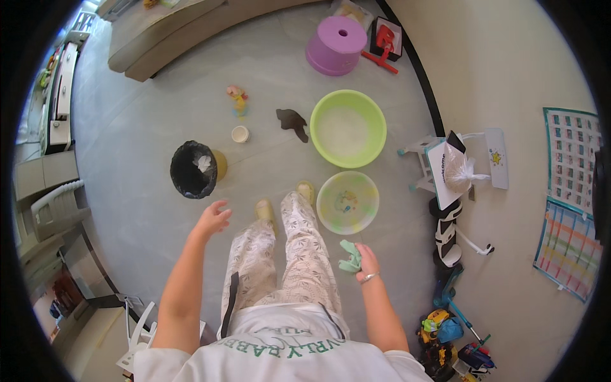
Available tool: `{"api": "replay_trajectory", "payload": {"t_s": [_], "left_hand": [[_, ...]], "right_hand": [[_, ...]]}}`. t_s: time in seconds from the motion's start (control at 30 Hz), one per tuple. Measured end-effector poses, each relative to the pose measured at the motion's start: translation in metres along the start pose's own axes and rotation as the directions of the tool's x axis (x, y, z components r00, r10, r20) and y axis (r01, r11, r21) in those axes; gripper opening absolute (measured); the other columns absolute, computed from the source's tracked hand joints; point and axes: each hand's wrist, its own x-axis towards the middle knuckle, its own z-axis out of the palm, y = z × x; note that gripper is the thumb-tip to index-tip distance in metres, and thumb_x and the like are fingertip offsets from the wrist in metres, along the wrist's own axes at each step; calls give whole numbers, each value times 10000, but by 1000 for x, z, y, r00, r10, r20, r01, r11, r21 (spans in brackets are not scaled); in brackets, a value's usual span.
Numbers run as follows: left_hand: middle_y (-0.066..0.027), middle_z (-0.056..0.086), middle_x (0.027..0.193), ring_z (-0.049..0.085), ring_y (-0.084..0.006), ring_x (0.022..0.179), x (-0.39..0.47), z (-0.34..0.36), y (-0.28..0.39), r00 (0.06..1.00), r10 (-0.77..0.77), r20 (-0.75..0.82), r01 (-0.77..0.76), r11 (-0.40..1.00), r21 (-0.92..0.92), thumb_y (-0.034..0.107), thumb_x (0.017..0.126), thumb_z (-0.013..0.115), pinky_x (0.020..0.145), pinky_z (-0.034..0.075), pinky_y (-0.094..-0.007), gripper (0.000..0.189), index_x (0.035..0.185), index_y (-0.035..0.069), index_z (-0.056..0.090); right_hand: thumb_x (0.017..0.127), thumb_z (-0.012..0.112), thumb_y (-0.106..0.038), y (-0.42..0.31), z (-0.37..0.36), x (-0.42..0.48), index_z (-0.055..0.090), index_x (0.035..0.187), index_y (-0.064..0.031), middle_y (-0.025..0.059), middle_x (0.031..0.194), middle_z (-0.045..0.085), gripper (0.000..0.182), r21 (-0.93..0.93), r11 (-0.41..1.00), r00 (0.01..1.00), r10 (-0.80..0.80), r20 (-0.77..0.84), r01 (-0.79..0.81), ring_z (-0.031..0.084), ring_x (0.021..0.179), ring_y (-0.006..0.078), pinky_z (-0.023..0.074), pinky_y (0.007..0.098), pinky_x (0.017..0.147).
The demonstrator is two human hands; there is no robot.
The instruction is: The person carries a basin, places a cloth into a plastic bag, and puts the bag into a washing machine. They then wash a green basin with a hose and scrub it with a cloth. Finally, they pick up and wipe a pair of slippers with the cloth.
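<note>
My right hand (367, 260) grips a crumpled pale green cloth (351, 257) at the right of my legs. Just beyond it, a translucent basin (324, 210) with small coloured things at its bottom stands on the floor. A larger lime-green basin (378, 148) adjoins it on the far side and holds cloudy, whitish liquid. My left hand (215, 218) is empty, fingers apart, in the air left of my legs. Nearest to it is a waste bin lined with a black bag (184, 172), with crumpled white paper (204, 164) inside.
On the floor are a small white tub (240, 134), a colourful toy (237, 99) and a flat dark patch or cloth (290, 120). A purple stool (338, 45) stands farther off beside a red T-shaped tool (381, 62). Along the right wall, a child's chair (432, 162) bears a tied bag (457, 174).
</note>
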Motion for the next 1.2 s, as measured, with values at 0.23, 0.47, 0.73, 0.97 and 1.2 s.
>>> {"api": "replay_trajectory", "payload": {"t_s": [0.23, 0.47, 0.73, 0.97, 1.2], "left_hand": [[-92, 612, 1024, 628, -191, 851, 87, 63, 17, 986, -168, 21, 164, 981, 106, 335, 834, 610, 642, 507, -335, 555, 1317, 130, 429], [-89, 608, 975, 594, -148, 790, 278, 190, 30, 989, -28, 143, 10, 992, 124, 357, 835, 604, 646, 489, -279, 599, 1338, 103, 397], [-152, 556, 1152, 543, -228, 1039, 487, 306, 112, 872, 478, -104, -485, 817, -313, 217, 775, 659, 902, 423, -351, 620, 1290, -6, 395], [-133, 634, 912, 626, -239, 805, 508, 272, 140, 992, 127, 11, -112, 912, -394, 153, 708, 693, 674, 498, -350, 390, 1028, -45, 590], [-137, 638, 899, 613, -207, 812, 470, 217, 147, 993, 24, 114, -8, 991, -135, 67, 680, 637, 705, 481, -313, 303, 963, -38, 615]], "right_hand": [[823, 639, -192, -47, 18, 191, 600, 996, -15, 54, 908, 623, 251, -129, 991, 996, -39, -77, 29, 572, 833, 154, 462, 299, 747], [810, 634, -168, -59, 4, 401, 621, 1004, 4, 94, 937, 635, 260, -290, 948, 969, -185, -164, 132, 592, 876, 194, 472, 321, 798], [849, 597, -196, -117, 9, 572, 462, 1231, -18, 145, 1233, 511, 443, -238, 964, 964, -170, -205, 120, 550, 1051, 277, 473, 385, 865], [809, 643, -159, -103, 43, 549, 477, 1201, 4, 135, 1185, 547, 456, -18, 999, 997, 40, -65, -41, 554, 1038, 281, 480, 419, 854], [712, 627, -20, -84, 37, 512, 569, 1032, 40, 126, 971, 614, 331, -47, 998, 999, 41, 7, -41, 606, 875, 275, 502, 398, 784]]}}
